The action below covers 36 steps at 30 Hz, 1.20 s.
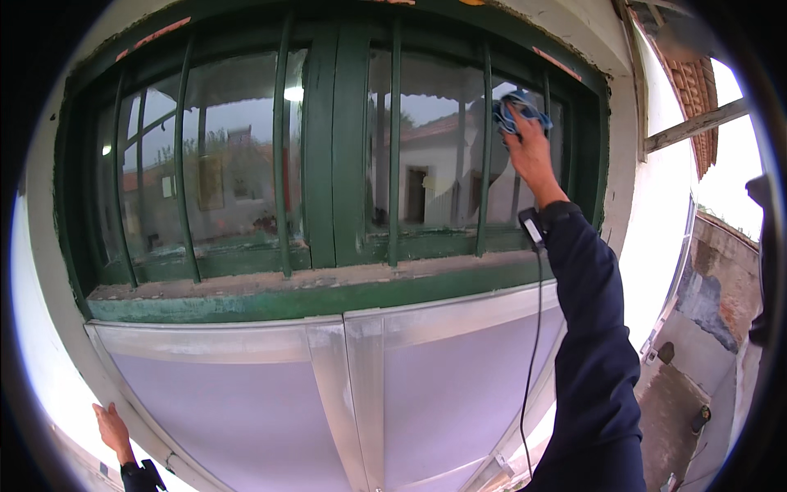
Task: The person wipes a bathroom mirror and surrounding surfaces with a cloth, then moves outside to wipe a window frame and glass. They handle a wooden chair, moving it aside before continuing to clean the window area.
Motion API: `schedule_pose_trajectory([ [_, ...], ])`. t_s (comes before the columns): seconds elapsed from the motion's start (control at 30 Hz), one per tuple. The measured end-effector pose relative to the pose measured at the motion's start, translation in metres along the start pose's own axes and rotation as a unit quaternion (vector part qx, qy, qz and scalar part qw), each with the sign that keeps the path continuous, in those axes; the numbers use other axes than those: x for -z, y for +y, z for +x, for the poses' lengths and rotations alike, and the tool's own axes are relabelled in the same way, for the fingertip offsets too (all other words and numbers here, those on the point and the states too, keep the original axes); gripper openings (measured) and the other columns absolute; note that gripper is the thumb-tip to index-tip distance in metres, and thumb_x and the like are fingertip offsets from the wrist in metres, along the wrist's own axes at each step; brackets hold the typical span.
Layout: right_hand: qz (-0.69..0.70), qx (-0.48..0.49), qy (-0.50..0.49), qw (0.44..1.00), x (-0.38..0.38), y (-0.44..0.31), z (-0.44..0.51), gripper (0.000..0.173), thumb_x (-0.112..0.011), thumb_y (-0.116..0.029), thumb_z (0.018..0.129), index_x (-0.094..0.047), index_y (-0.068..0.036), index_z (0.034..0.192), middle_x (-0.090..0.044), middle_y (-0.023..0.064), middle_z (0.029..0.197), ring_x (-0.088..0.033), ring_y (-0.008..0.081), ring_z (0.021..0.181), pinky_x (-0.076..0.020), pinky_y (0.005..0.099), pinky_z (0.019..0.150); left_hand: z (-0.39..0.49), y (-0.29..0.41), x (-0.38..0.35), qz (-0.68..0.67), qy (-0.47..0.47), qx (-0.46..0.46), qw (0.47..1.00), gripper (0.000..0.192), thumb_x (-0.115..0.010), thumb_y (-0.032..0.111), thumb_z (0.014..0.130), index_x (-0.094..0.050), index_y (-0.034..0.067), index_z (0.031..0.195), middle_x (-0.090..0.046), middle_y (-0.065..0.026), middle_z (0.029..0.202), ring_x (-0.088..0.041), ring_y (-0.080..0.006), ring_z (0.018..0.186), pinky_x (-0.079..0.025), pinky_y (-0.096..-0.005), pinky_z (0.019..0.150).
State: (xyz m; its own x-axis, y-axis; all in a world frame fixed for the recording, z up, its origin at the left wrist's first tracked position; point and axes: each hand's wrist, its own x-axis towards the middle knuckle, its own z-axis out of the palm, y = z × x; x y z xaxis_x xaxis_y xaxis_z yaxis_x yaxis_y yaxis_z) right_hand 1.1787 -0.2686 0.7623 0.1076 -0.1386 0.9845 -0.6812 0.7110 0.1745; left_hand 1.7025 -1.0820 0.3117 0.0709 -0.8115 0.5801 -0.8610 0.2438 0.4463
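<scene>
My right hand (pixel 530 154) is raised to the upper right of a green-framed window (pixel 350 154), shut on a blue cloth (pixel 522 111). The cloth lies at the right-hand glass pane (pixel 430 154), between two of the vertical green bars (pixel 395 154); whether it touches the glass cannot be told. A small device with a black cable (pixel 532 229) is at my right wrist. My left hand (pixel 112 430) is low at the left, beside the pale window surround, with nothing seen in it; its fingers look fairly straight, partly apart.
Below the green sill (pixel 320 298) stand two metal-framed panels (pixel 246 406) with pale sheets. Several fixed bars cross the glass, which reflects buildings. At the right are a wooden beam (pixel 695 126), roof tiles (pixel 698 98) and a weathered wall (pixel 713 295) above a lower ground area.
</scene>
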Motion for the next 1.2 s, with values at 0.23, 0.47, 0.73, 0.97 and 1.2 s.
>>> schedule_pose_trajectory([
  [0.23,-0.063,0.238,-0.203,0.948,0.012,-0.02,-0.051,0.073,-0.066,0.004,0.077,-0.055,-0.012,0.148,-0.053,0.0176,0.148,-0.04,0.044,0.146,-0.0375,0.0498,0.121,0.003,-0.007,-0.009,0.016,0.012,-0.005,1.0,0.06,-0.055,0.036,0.108,-0.044,-0.004,0.153,-0.061,-0.0224,0.144,-0.064,-0.0409,0.124,-0.055,-0.0457,0.098],
  [0.47,-0.11,0.41,-0.351,0.834,0.045,-0.041,-0.075,0.057,-0.064,-0.004,0.082,-0.064,-0.021,0.137,-0.05,0.0048,0.156,-0.033,0.0331,0.154,-0.0363,0.0471,0.125,0.007,-0.012,-0.017,0.023,0.016,-0.012,1.0,0.06,-0.054,0.036,0.108,-0.043,-0.003,0.153,-0.062,-0.023,0.143,-0.065,-0.0427,0.121,-0.055,-0.0487,0.097],
  [0.73,-0.157,0.343,-0.228,0.898,0.029,-0.021,-0.016,0.056,-0.071,-0.005,0.079,-0.062,-0.009,0.133,-0.045,0.0135,0.159,-0.037,0.0356,0.151,-0.0344,0.0494,0.125,0.011,-0.019,-0.027,0.029,0.033,-0.016,0.999,0.06,-0.056,0.033,0.108,-0.044,-0.003,0.154,-0.062,-0.0232,0.143,-0.067,-0.04,0.121,-0.057,-0.0445,0.096],
  [0.97,-0.172,0.228,-0.109,0.952,0.009,-0.01,0.046,0.054,-0.068,-0.007,0.088,-0.054,-0.002,0.14,-0.045,0.0182,0.156,-0.038,0.0387,0.148,-0.0371,0.0479,0.121,0.009,-0.016,-0.022,0.021,0.018,-0.016,0.999,0.06,-0.057,0.032,0.107,-0.042,-0.003,0.154,-0.062,-0.023,0.143,-0.068,-0.041,0.119,-0.057,-0.0473,0.093],
  [1.2,-0.194,0.071,-0.011,0.978,-0.022,0.004,0.052,0.049,-0.063,-0.018,0.095,-0.054,0.0,0.139,-0.045,0.0243,0.154,-0.042,0.0458,0.141,-0.0375,0.05,0.118,0.002,-0.008,-0.014,0.021,0.028,-0.004,0.999,0.061,-0.057,0.033,0.107,-0.042,-0.003,0.154,-0.061,-0.0222,0.144,-0.067,-0.0396,0.121,-0.057,-0.0461,0.094],
])
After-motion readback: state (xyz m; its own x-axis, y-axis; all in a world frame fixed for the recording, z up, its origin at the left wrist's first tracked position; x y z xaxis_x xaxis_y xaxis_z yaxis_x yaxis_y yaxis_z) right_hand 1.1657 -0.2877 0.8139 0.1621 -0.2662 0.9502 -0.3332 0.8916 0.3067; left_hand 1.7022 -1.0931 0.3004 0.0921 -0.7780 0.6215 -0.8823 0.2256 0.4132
